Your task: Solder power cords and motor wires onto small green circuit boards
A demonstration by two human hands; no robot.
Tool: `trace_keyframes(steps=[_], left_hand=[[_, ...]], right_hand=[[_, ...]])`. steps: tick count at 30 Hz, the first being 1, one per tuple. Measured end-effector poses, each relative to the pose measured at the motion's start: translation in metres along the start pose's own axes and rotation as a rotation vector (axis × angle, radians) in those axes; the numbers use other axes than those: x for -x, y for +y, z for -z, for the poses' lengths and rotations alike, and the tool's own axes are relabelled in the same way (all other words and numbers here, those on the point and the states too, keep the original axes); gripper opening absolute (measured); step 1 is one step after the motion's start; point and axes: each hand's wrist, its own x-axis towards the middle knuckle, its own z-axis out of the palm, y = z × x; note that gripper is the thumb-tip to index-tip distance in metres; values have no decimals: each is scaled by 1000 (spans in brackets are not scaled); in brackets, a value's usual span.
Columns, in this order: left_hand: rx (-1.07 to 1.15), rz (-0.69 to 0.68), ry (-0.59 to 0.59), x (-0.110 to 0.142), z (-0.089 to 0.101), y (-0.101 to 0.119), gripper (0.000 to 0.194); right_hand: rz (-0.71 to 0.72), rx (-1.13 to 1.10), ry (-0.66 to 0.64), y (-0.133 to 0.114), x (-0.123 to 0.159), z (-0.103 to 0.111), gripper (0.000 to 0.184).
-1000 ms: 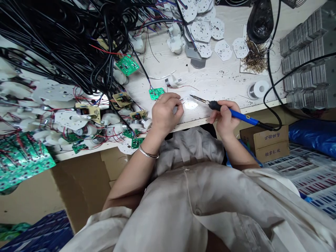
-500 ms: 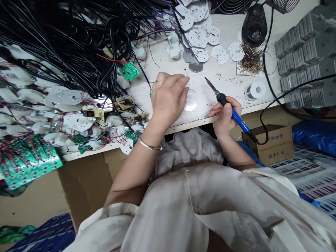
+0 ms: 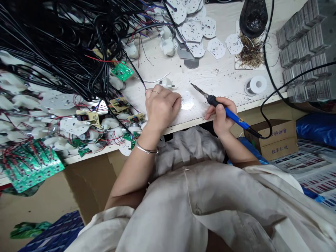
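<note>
In my right hand (image 3: 224, 115) is a soldering iron (image 3: 231, 115) with a blue handle, its bare tip pointing up and left above the table. My left hand (image 3: 161, 106) rests low over the tabletop, its fingers curled down and closed; whatever they hold is hidden beneath them. Just beyond its knuckles lies a small white part with a metal shaft (image 3: 166, 83), and a thin pale wire (image 3: 154, 80) runs beside it. A clear, shiny hexagonal plate (image 3: 187, 100) lies between my two hands.
Black cables (image 3: 65, 42) and white motor housings (image 3: 28, 101) crowd the left. White hexagonal boards (image 3: 193, 31) are piled at the back. A solder spool (image 3: 256, 85), an iron stand (image 3: 253, 17) and stacked grey plates (image 3: 301, 31) stand right. The table's front edge (image 3: 194, 122) is near me.
My left hand has come down and curled its fingers, uncovering the small white part behind it. The soldering iron's tip has moved left, closer to my left hand. The view has shifted slightly.
</note>
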Motion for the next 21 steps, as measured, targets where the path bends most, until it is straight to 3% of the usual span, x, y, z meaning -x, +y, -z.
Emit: trace_keyframes(steps=[4,9,21], left_hand=[[-11,-8,-19,7,-2,-4,20],[23,-19,41,12,0,-1,11],[80,-28,22,16,-4,-2,11]], right_hand=[[11,-14,-40,1,1,2,24],[6,-1,-65,0,1,4,25],[-168,-1,-220,-15,-6,5,34]])
